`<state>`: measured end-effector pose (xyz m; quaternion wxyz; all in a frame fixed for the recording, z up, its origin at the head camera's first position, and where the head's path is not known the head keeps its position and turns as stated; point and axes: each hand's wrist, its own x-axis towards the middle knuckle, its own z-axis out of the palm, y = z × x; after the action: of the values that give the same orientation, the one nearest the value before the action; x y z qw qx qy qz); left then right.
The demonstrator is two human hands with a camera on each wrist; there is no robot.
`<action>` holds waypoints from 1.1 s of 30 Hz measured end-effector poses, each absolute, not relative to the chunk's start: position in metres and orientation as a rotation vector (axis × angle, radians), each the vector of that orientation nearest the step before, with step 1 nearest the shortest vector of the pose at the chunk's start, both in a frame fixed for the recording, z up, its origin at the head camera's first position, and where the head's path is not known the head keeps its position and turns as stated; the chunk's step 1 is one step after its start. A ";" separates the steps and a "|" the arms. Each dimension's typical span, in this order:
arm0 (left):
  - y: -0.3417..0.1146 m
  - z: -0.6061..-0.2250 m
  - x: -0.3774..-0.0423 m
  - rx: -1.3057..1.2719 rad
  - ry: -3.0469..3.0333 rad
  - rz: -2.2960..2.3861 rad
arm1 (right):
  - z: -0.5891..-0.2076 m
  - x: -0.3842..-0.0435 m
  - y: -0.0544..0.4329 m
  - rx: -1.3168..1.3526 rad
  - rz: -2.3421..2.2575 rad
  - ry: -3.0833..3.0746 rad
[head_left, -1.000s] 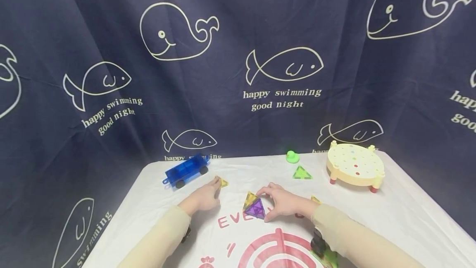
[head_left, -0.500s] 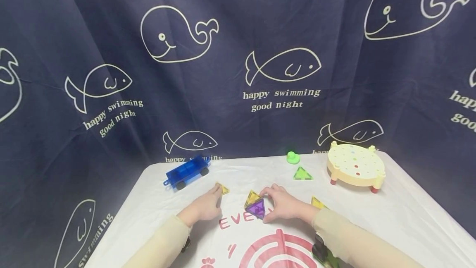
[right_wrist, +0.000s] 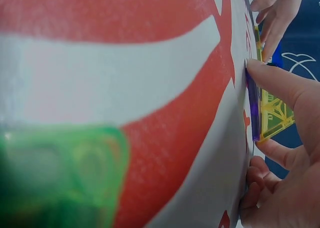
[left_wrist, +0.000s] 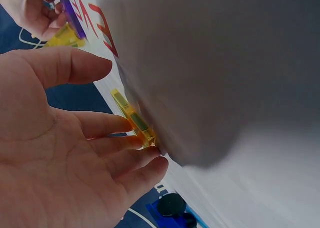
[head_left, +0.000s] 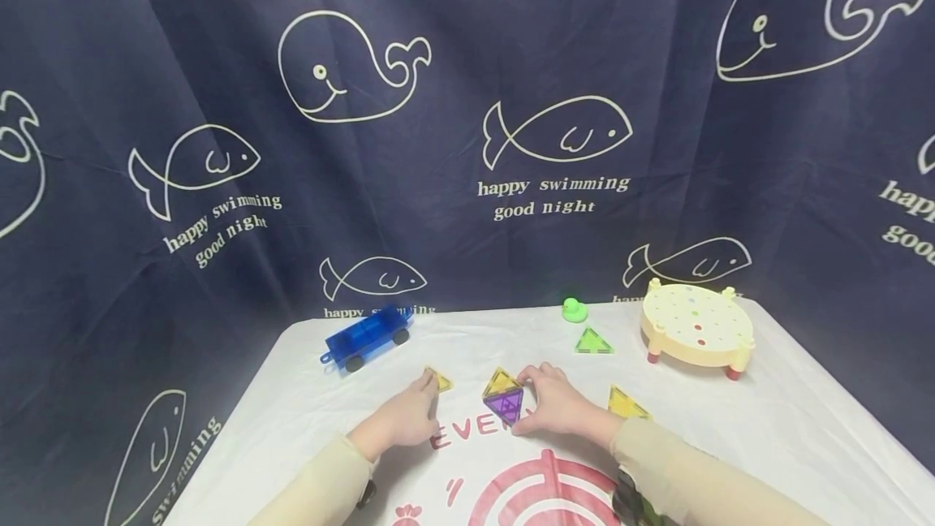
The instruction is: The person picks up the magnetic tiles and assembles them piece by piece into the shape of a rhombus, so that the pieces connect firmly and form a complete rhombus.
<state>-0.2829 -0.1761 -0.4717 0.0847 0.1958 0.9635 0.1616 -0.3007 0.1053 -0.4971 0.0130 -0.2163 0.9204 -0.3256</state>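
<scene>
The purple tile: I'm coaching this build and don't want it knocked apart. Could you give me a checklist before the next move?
1. Purple tile secured: ok, pinched by the right hand's fingers.
2. Purple tile meeting the middle yellow tile along an edge: ok.
3. That joint firm: cannot tell by sight.
4. Left hand at the left yellow tile: ok, fingers touch it.
5. Left yellow tile pinched: not ok, the thumb stands apart.
6. Left yellow tile joined to the pair: not ok, a gap separates them.
</scene>
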 end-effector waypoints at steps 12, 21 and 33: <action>-0.182 -0.472 -0.278 0.644 2.933 0.562 | -0.496 -0.301 0.103 -0.640 -0.999 2.879; -0.201 -0.469 -0.323 0.382 3.010 0.829 | -0.496 -0.306 0.107 -0.697 -1.001 2.826; -0.198 -0.478 -0.337 0.284 2.943 0.952 | -0.496 -0.303 0.101 -0.592 -1.008 2.881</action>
<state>-0.3372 -0.1981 -0.4784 0.0177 0.0913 0.9473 0.3065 -0.3025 0.1015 -0.4961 0.0161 -0.1904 0.9265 -0.3242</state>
